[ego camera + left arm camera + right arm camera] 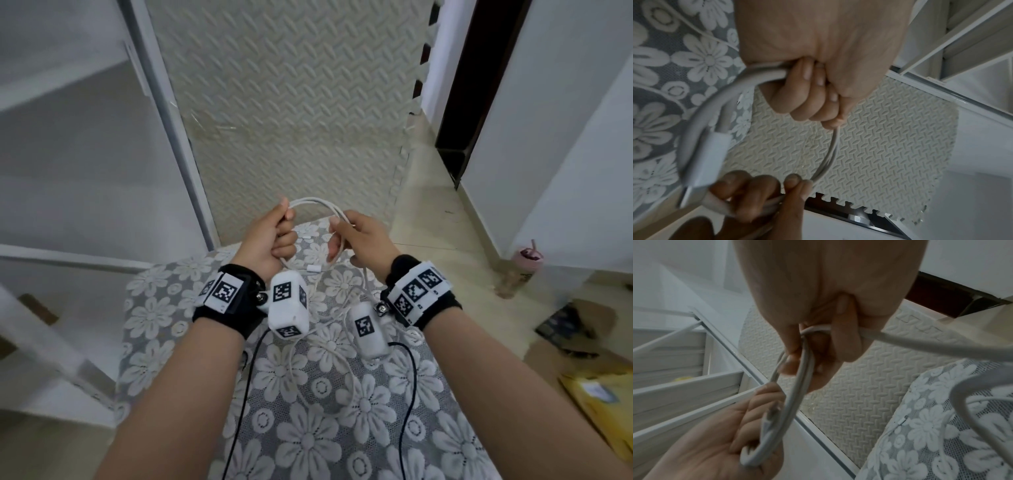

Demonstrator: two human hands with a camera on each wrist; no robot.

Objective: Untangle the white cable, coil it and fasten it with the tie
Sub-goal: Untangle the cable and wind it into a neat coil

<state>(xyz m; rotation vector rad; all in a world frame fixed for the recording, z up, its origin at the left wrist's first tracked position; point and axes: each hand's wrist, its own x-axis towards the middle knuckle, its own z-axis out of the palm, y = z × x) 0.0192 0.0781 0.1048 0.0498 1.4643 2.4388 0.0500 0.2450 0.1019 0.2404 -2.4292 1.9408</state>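
The white cable point(310, 202) forms a small coil held up between both hands above the far end of the table. My left hand point(270, 236) grips the coil's left side in a fist point(809, 97). My right hand point(356, 236) holds the right side, fingers curled round several strands point(803, 363). A white plug point(713, 155) hangs at the coil's lower edge, and another white connector point(313, 268) shows below the hands. The loose tail point(342, 301) trails down onto the table. I cannot make out a tie.
The table carries a grey cloth with white lace flowers point(308, 428). Two black wires point(246, 394) run from the wrist cameras toward me. A white foam mat point(291, 102) covers the floor beyond. White shelving point(68, 171) stands left; cardboard boxes point(582, 329) and a pink cup point(527, 263) lie right.
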